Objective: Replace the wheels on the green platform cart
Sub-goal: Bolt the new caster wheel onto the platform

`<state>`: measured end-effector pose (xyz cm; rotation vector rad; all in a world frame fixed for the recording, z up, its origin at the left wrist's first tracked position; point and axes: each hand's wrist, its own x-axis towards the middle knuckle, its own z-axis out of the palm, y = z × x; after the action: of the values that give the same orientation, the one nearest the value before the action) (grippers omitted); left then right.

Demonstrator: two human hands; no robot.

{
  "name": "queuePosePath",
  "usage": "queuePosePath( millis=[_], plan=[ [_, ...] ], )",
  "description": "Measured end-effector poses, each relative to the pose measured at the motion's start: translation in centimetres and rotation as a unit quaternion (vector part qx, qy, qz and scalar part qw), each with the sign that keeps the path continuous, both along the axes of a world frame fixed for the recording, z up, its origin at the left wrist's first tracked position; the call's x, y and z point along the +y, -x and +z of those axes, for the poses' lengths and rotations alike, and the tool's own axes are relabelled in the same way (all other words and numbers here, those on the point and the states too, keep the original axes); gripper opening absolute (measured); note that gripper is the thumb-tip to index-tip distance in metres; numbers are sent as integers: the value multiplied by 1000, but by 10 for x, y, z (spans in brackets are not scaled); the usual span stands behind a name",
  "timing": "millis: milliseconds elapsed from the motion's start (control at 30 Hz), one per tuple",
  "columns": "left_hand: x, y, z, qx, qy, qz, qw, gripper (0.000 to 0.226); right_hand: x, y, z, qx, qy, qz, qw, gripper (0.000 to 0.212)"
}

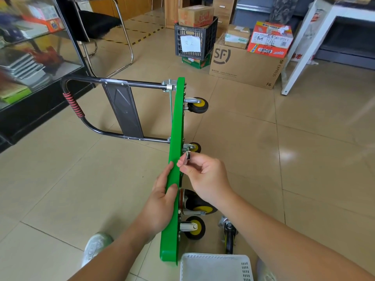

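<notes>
Cart (177,118) beside white basket (215,268), loose caster (229,233)

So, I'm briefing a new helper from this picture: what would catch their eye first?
The green cart stands on edge mid-floor, yellow-hubbed wheels sticking out right. The left hand holds its top edge while the right hand pinches a small metal part beside a wheel. A loose wheel lies by the white basket.

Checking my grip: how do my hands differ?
The left hand clasps the green cart by its edge between thumb and fingers; the right hand pinches a small metal part. The left hand sits on the deck side, the right hand on the wheel side. Both are bare.
</notes>
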<state>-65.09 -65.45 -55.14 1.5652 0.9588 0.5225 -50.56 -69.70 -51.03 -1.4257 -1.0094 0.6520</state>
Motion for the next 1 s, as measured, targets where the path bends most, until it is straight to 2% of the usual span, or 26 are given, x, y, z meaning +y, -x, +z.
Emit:
queuePosePath(
  millis=[233,433,800,1000],
  plan=[
    [0,1,1,13,3,-6,1000,59,17,-2,1,-24,21,-5,999,41],
    [0,-2,-1,20,-8,-13,1000,59,37,-16,-4,36,78,-66,994,31],
    [-1,-2,3,19,-1,-3,1000,60,68,-26,-4,49,178,-124,975,25],
    [-2,-2,7,22,4,-5,1000,59,76,-28,-6,68,202,-142,967,24]
  ],
)
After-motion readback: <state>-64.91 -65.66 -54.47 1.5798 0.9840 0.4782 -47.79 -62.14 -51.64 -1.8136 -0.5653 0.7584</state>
